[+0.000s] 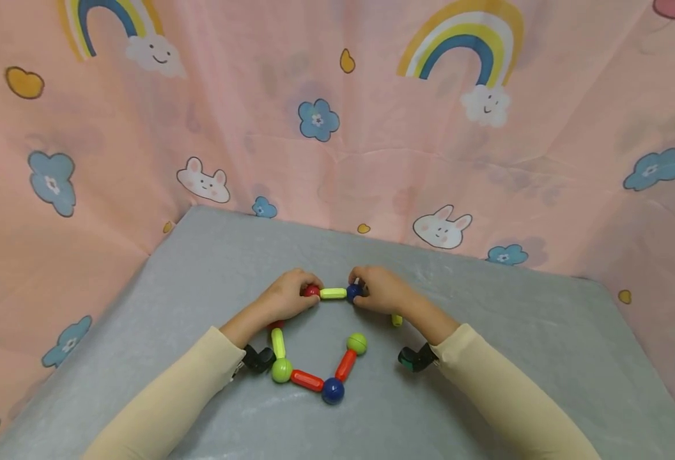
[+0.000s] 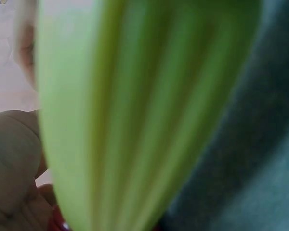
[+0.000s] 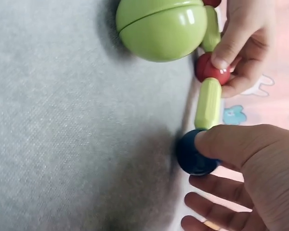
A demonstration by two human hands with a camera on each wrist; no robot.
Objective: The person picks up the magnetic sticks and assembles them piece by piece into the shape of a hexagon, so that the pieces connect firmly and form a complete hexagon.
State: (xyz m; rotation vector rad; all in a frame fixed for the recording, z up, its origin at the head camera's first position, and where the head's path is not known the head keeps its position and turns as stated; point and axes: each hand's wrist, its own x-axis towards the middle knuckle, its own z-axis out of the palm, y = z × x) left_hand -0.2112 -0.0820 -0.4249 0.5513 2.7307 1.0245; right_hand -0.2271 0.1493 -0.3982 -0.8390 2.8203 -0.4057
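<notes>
A yellow-green rod (image 1: 333, 293) joins a red ball (image 1: 312, 291) to a dark blue ball (image 1: 354, 292). My left hand (image 1: 289, 295) pinches the red ball between thumb and fingers. The blue ball is gripped by my right hand (image 1: 380, 291), its thumb (image 3: 231, 144) lying over the ball. In the right wrist view, another yellow-green rod (image 3: 211, 30) runs from the held red ball towards a second red ball (image 3: 212, 2). From that one, partly hidden by my left wrist in the head view, a rod (image 1: 279, 344) leads to a green ball (image 1: 282, 370).
Nearer me, a red rod (image 1: 307, 380), a blue ball (image 1: 333, 390), another red rod (image 1: 346, 365) and a green ball (image 1: 357, 344) continue the chain. A yellow-green piece (image 1: 397, 320) shows beside my right forearm. A pink patterned curtain (image 1: 372, 172) borders the grey surface (image 1: 521, 332).
</notes>
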